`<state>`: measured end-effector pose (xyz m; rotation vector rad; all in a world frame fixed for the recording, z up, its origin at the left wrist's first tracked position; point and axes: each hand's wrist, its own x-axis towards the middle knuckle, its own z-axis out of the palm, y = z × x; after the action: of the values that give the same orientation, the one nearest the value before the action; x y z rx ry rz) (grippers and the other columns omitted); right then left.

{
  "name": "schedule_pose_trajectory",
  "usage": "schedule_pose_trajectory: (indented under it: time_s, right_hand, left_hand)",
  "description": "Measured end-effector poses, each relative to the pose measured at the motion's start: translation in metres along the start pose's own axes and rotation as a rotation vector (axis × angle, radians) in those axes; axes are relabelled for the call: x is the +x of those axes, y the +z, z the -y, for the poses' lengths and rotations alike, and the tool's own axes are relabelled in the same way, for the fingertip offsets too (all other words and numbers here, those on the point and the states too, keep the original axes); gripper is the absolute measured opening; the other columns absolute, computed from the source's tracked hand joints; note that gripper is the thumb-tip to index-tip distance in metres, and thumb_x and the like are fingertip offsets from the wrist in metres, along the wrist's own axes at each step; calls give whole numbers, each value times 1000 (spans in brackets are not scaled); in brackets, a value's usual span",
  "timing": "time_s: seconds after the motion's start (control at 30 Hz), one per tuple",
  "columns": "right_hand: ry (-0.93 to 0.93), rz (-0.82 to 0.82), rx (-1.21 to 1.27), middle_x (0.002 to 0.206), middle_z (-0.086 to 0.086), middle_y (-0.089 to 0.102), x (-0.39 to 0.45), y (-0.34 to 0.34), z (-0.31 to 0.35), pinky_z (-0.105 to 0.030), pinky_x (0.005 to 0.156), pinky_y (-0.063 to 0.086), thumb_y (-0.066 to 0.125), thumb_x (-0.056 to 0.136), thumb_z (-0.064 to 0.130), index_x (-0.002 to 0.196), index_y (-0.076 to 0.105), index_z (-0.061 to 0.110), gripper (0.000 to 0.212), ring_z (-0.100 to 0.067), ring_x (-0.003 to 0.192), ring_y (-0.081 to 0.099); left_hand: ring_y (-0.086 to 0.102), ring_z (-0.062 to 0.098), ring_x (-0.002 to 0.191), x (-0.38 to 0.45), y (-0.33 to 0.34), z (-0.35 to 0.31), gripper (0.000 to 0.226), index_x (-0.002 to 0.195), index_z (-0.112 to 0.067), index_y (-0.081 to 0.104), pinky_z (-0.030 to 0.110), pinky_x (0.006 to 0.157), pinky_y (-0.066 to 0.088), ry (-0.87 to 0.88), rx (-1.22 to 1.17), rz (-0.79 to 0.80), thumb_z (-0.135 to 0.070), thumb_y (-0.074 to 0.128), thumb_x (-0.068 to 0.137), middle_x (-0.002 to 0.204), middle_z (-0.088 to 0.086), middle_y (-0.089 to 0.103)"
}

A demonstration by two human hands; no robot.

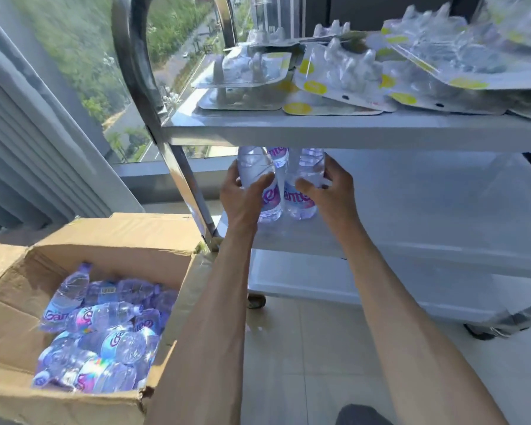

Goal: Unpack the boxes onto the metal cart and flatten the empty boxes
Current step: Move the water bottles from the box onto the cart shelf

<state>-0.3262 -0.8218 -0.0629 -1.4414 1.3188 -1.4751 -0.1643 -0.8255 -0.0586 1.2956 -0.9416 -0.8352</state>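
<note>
Gripping upright water bottles point(269, 191) mid-frame on metal cart point(411, 240) middle shelf: left hand point(242, 197), right hand point(328, 191) each curling round possibly two. Sitting lower left: open cardboard box point(111, 243).

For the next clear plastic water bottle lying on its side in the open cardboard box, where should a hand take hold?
Grip the clear plastic water bottle around its labelled middle, coming from above through the open cardboard box top. It lies flat on the pile, so its side faces up and its cap end is harder to pinch.
</note>
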Motion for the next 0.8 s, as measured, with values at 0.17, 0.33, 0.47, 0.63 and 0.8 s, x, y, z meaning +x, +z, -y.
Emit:
schedule_pose_trajectory:
  time_s: [0.17,0.33,0.47,0.63,0.8]
  right_hand:
    - [38,-95,-102,100,2,64,46,22,-24,-35,84,53,73,68,20,103,62,10,38,-16,91,59]
    - [60,-177,-89,104,5,59,51,36,-45,-29,84,48,72,65,25,106,60,19,43,-9,96,56]
    - [82,-249,-130,124,-1,60,45,48,-60,-28,94,48,84,65,33,136,48,16,81,-15,109,57]
    - [98,-384,-74,114,-5,65,45,52,-64,-36,91,49,78,74,30,125,57,9,59,-18,99,61]
    - [88,-411,-150,127,-13,57,48,55,-71,-35,100,44,80,77,26,139,51,8,71,-27,116,56]
  left_hand:
    - [70,16,101,13,10,13,72,126,-20,64,47,92,56,33,-4,6,-22,80,56,109,-3,73]
    - [59,16,115,13,13,26,86,142,-30,46,38,99,48,173,290,24,-38,78,63,123,-3,64]
    - [61,26,106,15,14,32,87,142,-32,39,31,83,45,237,506,-45,-40,80,66,117,1,65]
    - [61,29,108,35,36,34,84,146,-24,39,27,82,39,232,451,-120,-32,79,73,119,3,65]
    - [61,22,97,56,53,42,80,144,-21,43,26,79,42,227,412,-96,-29,80,73,105,0,61]
